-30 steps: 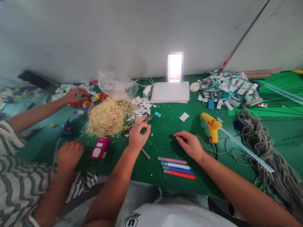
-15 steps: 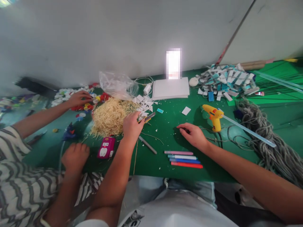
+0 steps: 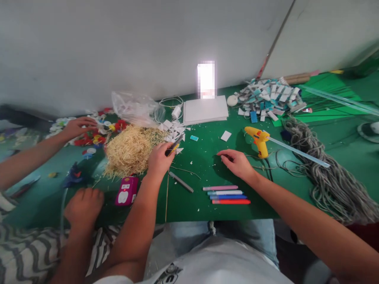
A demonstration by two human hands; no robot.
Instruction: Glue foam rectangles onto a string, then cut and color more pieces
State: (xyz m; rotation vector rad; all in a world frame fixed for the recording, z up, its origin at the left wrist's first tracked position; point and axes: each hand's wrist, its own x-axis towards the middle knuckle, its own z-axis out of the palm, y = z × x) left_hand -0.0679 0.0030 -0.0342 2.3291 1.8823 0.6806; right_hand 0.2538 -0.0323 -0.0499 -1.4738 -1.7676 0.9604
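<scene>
My left hand (image 3: 160, 159) is closed around a yellow and dark utility knife (image 3: 174, 146), which points up and to the right. It is beside a heap of straw-coloured shreds (image 3: 127, 152) and a pile of small white pieces (image 3: 173, 130). My right hand (image 3: 235, 163) hovers low or rests on the green table, I cannot tell which; the fingers are loosely bent, with a gap at the thumb and nothing visible in them. Beyond it lies a single white tile (image 3: 226, 136). A small blue piece (image 3: 194, 138) lies between the hands, nearer the left.
A yellow glue gun (image 3: 258, 141) with a clear stick is right of my right hand, near grey yarn (image 3: 331, 173). Several markers (image 3: 227, 197), a grey pen (image 3: 181, 182) and a pink box (image 3: 126, 191) lie in front. A co-worker's hand (image 3: 81, 128) reaches among coloured pieces at left.
The view has turned slightly right, so the table's things appear further left. The knife in my left hand now tilts more steeply upward. My right hand stays nearly in place.
</scene>
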